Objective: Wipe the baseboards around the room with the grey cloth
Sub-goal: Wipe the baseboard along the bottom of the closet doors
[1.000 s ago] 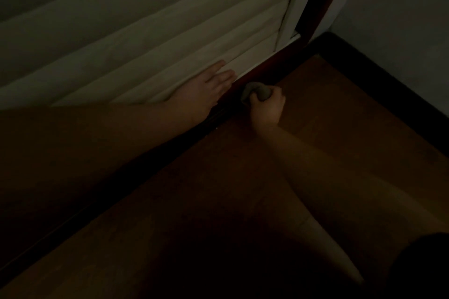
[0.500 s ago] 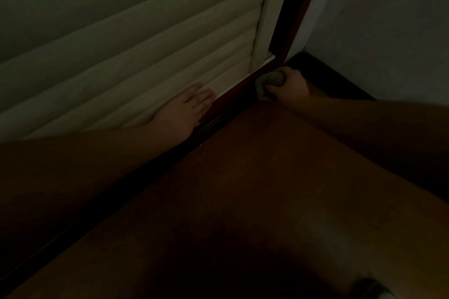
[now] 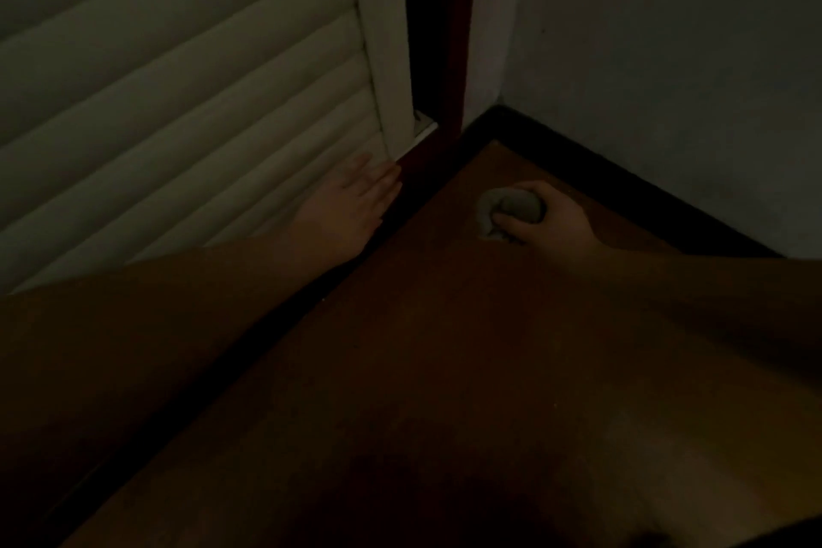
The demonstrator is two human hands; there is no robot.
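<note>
- Two hands in view, in a very dim room corner.
- Left hand (image 3: 351, 205): fingers straight and flat, pressed against the lowest slats of the pale slatted panel (image 3: 178, 93), fingertips pointing toward 1 o'clock, holding nothing.
- Right hand (image 3: 545, 220): clenched round the grey cloth (image 3: 507, 209), thumb and fingers curled over it, forearm coming in from 4 o'clock.
- Grey cloth: bunched into a ball, down on the wooden floor (image 3: 445, 347), sticking out of the fist toward 9 o'clock; near the corner, apart from both baseboards.
- Dark baseboard (image 3: 622, 185) along the right wall (image 3: 667, 58), at 1 o'clock from the cloth, running from the corner toward 4 o'clock.
- Another dark strip (image 3: 284, 307) under the slatted panel, running from the corner toward 7 o'clock, just beside the left palm.
- Reddish-dark upright frame (image 3: 449, 36) at 12 o'clock, between the panel's white edge post (image 3: 382, 36) and the wall.
- Too dark near the bottom edge to tell anything more.
</note>
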